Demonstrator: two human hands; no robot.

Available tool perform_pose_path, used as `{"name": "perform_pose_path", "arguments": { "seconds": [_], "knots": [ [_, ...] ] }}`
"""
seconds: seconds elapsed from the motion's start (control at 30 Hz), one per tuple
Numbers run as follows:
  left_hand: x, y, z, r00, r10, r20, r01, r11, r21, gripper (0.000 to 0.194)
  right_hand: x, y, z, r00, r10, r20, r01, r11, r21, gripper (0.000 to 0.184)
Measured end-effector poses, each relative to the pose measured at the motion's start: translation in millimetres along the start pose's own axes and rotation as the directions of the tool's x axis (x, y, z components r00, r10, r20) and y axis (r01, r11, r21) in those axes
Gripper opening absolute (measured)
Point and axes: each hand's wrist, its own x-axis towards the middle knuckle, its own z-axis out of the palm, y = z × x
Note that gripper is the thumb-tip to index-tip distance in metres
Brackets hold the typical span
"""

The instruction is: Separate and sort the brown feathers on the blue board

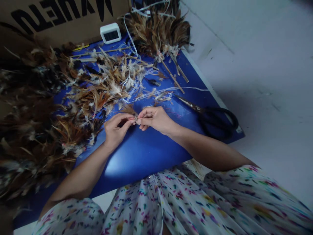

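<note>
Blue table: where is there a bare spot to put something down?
The biggest bare patch of the table lies between the left hand, right hand and dress. A smaller one lies between the right arm and scissors. The left and back are crowded with feathers and sticks.

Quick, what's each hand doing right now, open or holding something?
Left hand: closed, thumb and fingers pinching a small feather tuft.
Right hand: closed, fingertips pinching at the same tuft's base.
</note>
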Motion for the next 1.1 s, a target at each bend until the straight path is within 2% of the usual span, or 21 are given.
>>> {"name": "perform_pose_path", "arguments": {
  "seconds": [0.17, 0.4, 0.67, 0.9, 1.0, 1.1],
  "knots": [
    [4.6, 1.2, -4.4, 0.986, 0.151, 0.066, -0.16, 0.975, 0.158, 0.009, 0.4, -2.0, -2.4, 1.0, 0.001, -0.011, 0.0, 1.0, 0.014, 0.025],
    [3.0, 2.4, -4.4, 0.966, 0.216, 0.145, -0.246, 0.939, 0.241, 0.009, 0.0, -4.1, -3.9, 0.999, -0.014, -0.029, 0.015, 0.999, 0.03, 0.024],
    [1.2, 5.6, -2.7, 0.97, 0.194, 0.149, -0.232, 0.923, 0.306, 0.01, 0.2, -4.7, -3.9, 0.999, -0.015, -0.031, 0.016, 0.999, 0.03, 0.024],
    [0.9, 5.3, -2.2, 0.959, 0.191, 0.211, -0.257, 0.899, 0.354, 0.012, 0.6, -4.9, -2.9, 0.999, -0.016, -0.048, 0.018, 0.999, 0.037, 0.026],
    [2.4, 4.9, -2.1, 0.962, 0.146, 0.231, -0.219, 0.916, 0.336, 0.011, 1.4, -4.6, -4.2, 0.998, -0.028, -0.055, 0.03, 0.999, 0.036, 0.028],
    [3.8, 4.4, -2.3, 0.977, 0.066, 0.201, -0.118, 0.959, 0.259, 0.01, 1.7, -5.2, -5.7, 0.998, -0.03, -0.055, 0.032, 0.999, 0.036, 0.031]
  ]
}}
